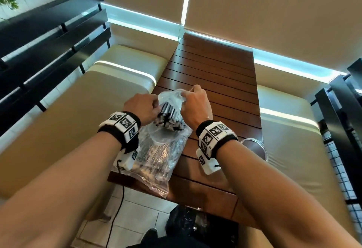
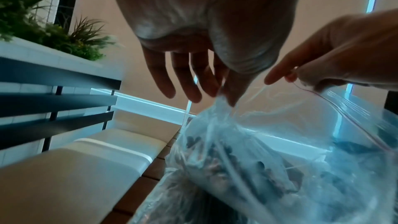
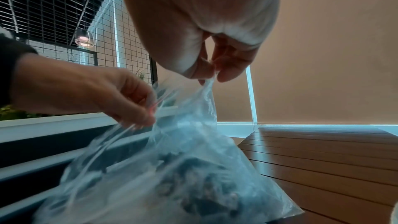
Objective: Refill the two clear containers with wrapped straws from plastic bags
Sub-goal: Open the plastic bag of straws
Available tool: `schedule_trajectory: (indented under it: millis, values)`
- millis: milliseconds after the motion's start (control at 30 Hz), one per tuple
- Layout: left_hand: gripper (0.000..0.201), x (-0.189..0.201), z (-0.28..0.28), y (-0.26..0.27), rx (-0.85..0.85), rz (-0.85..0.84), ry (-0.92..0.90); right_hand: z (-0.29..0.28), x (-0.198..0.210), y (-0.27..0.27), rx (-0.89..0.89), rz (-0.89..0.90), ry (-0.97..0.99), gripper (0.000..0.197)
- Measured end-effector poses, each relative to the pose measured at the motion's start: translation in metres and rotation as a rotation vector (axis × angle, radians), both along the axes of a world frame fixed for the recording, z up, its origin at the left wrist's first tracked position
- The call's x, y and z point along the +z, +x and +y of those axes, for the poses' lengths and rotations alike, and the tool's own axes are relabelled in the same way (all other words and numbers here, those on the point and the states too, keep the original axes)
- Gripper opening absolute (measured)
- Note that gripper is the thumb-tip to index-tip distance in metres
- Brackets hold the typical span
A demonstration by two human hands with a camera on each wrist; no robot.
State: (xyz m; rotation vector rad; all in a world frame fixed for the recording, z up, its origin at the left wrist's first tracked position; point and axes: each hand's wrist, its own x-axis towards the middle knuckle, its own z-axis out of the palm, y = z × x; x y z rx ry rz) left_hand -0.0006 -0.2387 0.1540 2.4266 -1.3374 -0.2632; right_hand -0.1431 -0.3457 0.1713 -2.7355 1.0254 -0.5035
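Note:
A clear zip bag point(image 1: 173, 95) of black wrapped straws point(image 1: 168, 113) stands on the wooden table point(image 1: 215, 65), its mouth stretched between both hands. My left hand point(image 1: 156, 104) pinches the bag's left edge between thumb and forefinger point(image 2: 226, 94), the other fingers loose. At the right edge my right hand point(image 1: 185, 95) pinches the rim point(image 3: 212, 76). A second clear bag point(image 1: 158, 163) with straws lies flat under my left wrist. One clear container point(image 1: 254, 146) stands at the table's right edge, behind my right wrist. A round clear rim point(image 1: 154, 137) shows under the bundle.
Beige bench cushions flank the table on the left point(image 1: 78, 110) and right point(image 1: 293, 140). A black slatted rail point(image 1: 49, 38) runs along the left. A black plastic bag point(image 1: 192, 226) sits on the tiled floor below the table's near edge.

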Motion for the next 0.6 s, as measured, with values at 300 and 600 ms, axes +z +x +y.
schedule_trajectory:
  millis: [300, 600]
  values:
    - [0.026, -0.001, -0.003, -0.004, 0.146, 0.206, -0.322, 0.029, 0.0, 0.014, 0.198, 0.237, 0.04, 0.018]
    - [0.037, 0.017, 0.013, -0.02, -0.092, 0.331, -0.194, 0.008, -0.034, 0.046, 0.071, 0.502, 0.516, 0.024]
